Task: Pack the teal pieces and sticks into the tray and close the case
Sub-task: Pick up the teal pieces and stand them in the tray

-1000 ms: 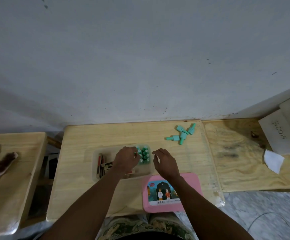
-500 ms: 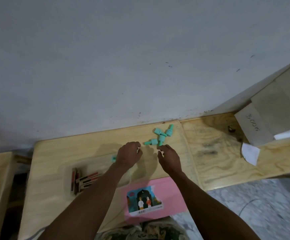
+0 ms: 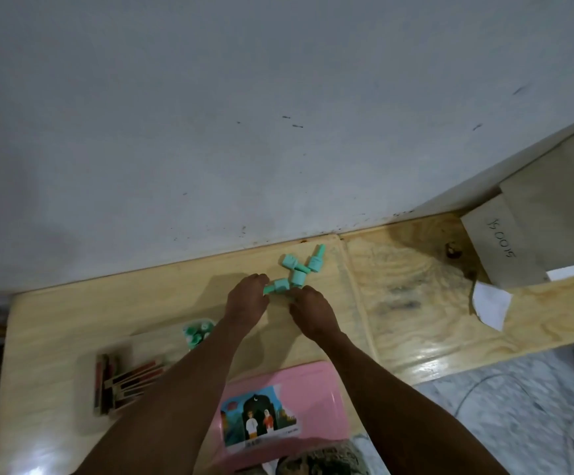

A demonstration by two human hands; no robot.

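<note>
1. Teal pieces (image 3: 297,270) lie in a small loose cluster at the far edge of the bench (image 3: 73,310), close to the wall.
2. Left hand (image 3: 246,299) is at the nearest piece of that cluster, its fingers curled around the piece's left end.
3. Right hand (image 3: 313,311) sits just right of it, fingertips down at the same piece; whether they pinch it I cannot tell.
4. Clear tray (image 3: 134,341) stands near-left on the bench, partly behind the left forearm.
5. More teal pieces (image 3: 196,332) are packed upright in the tray's far right corner.
6. Dark red and brown sticks (image 3: 124,380) fill its left part, some fanned out.
7. Pink case lid (image 3: 285,402), picture label up, lies at the near edge between the forearms, apart from the tray.
</note>
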